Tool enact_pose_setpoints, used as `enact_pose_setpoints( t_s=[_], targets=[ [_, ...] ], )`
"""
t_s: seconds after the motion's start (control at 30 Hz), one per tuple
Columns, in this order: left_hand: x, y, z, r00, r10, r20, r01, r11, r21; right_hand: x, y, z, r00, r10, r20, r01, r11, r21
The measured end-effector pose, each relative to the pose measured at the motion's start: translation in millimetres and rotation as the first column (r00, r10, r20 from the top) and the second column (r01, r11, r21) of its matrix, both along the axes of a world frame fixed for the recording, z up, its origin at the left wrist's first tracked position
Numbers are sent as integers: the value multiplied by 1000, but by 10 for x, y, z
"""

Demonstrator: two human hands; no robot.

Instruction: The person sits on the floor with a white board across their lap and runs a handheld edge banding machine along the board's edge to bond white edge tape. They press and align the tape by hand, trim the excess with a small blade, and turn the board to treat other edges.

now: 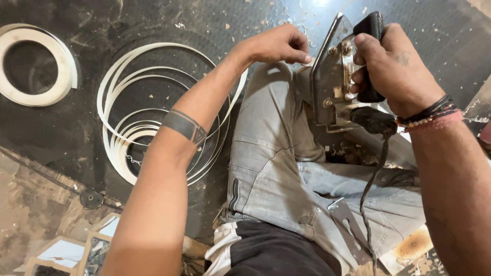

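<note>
My right hand point(394, 69) grips the black handle of a worn metal clothes iron point(332, 82), held tilted on edge above my knee. A dark cord point(373, 189) hangs from the iron down across my lap. My left hand point(279, 45) reaches over my grey-trousered leg point(271, 153), fingers curled, fingertips touching the iron's nose edge and holding nothing I can see. I sit on a dark floor.
Loose coils of white edge-banding strip point(153, 112) lie on the dark floor left of my leg. A tighter white roll point(36, 64) sits at the far left. A metal blade piece point(348, 227) rests on my thigh. Wooden frames point(66, 250) lie at the lower left.
</note>
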State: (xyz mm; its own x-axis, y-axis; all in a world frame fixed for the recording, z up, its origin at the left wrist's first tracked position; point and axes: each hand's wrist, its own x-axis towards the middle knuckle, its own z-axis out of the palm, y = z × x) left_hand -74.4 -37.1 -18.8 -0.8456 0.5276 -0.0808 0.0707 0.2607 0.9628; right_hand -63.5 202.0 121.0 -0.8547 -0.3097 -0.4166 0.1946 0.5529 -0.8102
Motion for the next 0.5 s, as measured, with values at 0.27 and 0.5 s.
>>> enact_pose_setpoints(
  t_s=[0.27, 0.5],
  targets=[
    [46, 302, 397, 873, 125, -472, -318, 879, -355, 19, -4, -29, 1000, -12, -6, 12, 1000, -28],
    [318, -477, -38, 776, 143, -614, -486, 756, -438, 8, -25, 19, 1000, -19, 4, 19, 1000, 15]
  ],
)
